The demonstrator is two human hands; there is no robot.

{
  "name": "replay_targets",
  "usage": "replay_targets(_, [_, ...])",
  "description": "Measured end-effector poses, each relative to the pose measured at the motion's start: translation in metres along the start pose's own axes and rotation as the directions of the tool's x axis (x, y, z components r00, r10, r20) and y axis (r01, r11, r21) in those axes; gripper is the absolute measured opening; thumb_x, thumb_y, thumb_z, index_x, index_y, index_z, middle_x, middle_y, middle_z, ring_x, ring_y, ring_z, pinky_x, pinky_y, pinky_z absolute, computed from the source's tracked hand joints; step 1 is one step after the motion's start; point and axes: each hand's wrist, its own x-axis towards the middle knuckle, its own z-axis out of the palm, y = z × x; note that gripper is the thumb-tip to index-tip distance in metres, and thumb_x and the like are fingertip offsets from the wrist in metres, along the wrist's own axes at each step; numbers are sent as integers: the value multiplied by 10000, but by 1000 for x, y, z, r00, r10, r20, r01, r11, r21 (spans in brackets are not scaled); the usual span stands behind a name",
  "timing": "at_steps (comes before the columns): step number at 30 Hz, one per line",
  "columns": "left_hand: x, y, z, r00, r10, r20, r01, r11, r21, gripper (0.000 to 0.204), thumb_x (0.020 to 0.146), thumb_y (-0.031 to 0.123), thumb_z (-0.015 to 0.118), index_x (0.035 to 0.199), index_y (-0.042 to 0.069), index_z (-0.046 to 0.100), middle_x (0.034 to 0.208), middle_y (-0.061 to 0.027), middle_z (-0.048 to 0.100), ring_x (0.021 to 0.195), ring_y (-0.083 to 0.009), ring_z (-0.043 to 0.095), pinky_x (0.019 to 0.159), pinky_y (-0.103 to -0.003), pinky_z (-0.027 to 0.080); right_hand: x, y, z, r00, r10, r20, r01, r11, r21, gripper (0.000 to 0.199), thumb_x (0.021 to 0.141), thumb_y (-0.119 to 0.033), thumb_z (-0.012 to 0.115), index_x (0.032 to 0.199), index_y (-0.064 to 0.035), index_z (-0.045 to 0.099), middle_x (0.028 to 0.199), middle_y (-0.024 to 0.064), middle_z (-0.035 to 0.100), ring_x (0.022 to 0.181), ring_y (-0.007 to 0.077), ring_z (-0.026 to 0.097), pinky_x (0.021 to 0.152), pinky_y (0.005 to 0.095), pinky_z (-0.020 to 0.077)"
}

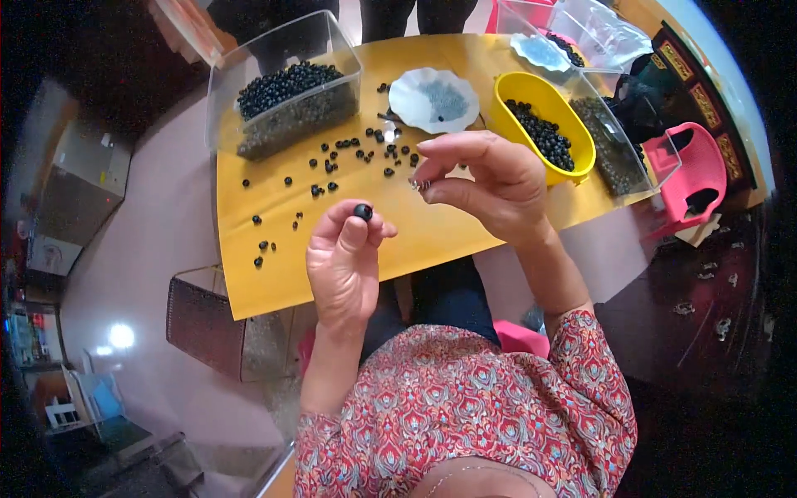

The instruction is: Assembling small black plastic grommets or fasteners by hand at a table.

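My left hand (343,270) is closed, with a small round black bead-like piece (363,212) between thumb and fingers. A dark opening shows on that piece. To its right and slightly higher, my right hand (498,183) pinches a tiny silvery piece (421,185) that looks like a small coil spring. The two hands are apart, above the near part of the yellow table (415,236). Beyond them, loose black pieces (332,166) lie scattered. A white scalloped plate (407,104) holds many tiny grey pieces (444,100).
At the back left stands a clear plastic bin (344,95) heaped with black pieces. A yellow oval tub (581,124) with black pieces is right of the plate, beside another clear bin (639,178). A pink chair (710,166) stands at the right. People's dark-clothed legs (386,17) show across the table.
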Motion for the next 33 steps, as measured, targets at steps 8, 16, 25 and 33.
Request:
replay_targets(8, [-14, 3, 10, 1000, 26, 17, -27, 995, 99, 282, 852, 220, 629, 1041, 12, 609, 813, -67, 580, 726, -172, 501, 762, -358, 431, -12, -13, 11, 994, -100, 40, 107, 957, -269, 394, 716, 82, 688, 1095, 57, 582, 861, 142, 662, 771, 195, 640, 704, 279, 516])
replay_targets(16, [-21, 3, 16, 999, 24, 47, -26, 999, 42, 244, 828, 121, 670, 1005, -33, 605, 881, -64, 640, 761, -150, 612, 755, -295, 507, -13, -15, 16, 941, -307, 143, 337, 811, -478, 373, 694, -24, 734, 1047, 16, 620, 812, 91, 677, 707, 194, 644, 615, 278, 466])
replay_targets(25, [-26, 3, 15, 999, 10, 47, -15, 996, 89, 202, 815, 56, 672, 983, -38, 610, 883, -69, 639, 769, -137, 602, 743, -256, 493, -18, -17, 18, 908, -332, 254, 418, 727, -544, 380, 694, -46, 730, 1055, 10, 624, 785, 83, 659, 656, 187, 623, 584, 286, 454])
replay_targets(33, [-25, 5, 7, 995, -15, 94, 1, 990, 144, 172, 824, 59, 662, 959, -36, 615, 879, -74, 641, 779, -143, 604, 738, -252, 491, -16, -18, 21, 908, -283, 309, 417, 686, -596, 422, 658, -83, 752, 1053, 7, 632, 778, 88, 657, 651, 187, 619, 584, 283, 454])
